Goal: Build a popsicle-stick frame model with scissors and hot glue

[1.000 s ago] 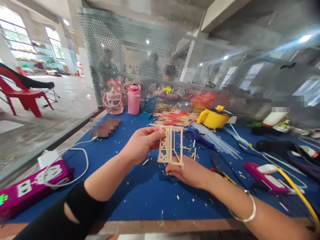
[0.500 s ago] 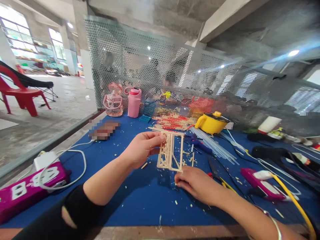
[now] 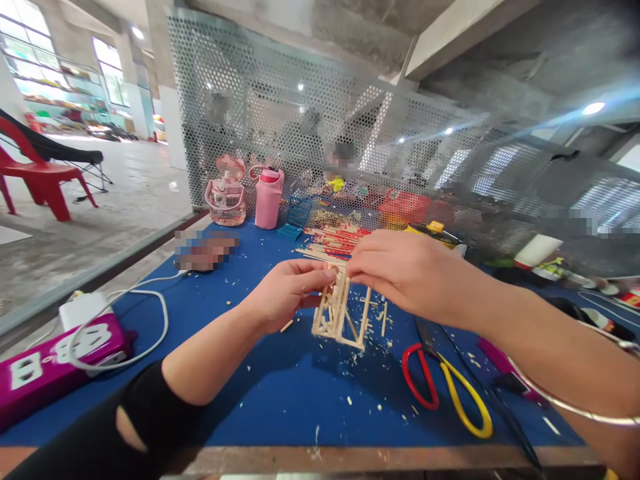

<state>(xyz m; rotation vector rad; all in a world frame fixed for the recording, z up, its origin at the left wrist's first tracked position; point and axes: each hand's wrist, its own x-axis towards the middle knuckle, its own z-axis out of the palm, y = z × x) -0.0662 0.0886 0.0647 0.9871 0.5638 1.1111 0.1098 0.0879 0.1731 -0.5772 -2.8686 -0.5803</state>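
Right grip (image 3: 407, 272) rose; the stick frame (image 3: 343, 311) extends below it and left grip (image 3: 285, 293).

So I'm getting two hands (image 3: 285, 297) (image 3: 415, 277), one stick frame (image 3: 342, 312) and one pair of scissors (image 3: 449, 382). Two pink drink bottles (image 3: 226, 202) (image 3: 269, 203), two purple power strips (image 3: 53, 387) (image 3: 493, 358). One yellow pot (image 3: 436, 227), mostly hidden, one metal bangle (image 3: 590, 417), one blue counter (image 3: 280, 400). One red plastic chair (image 3: 53, 177), one black folding chair (image 3: 75, 155). Red-marked sticks (image 3: 330, 241)? Way too many to count, same with the wood scraps (image 3: 379, 407) lol.
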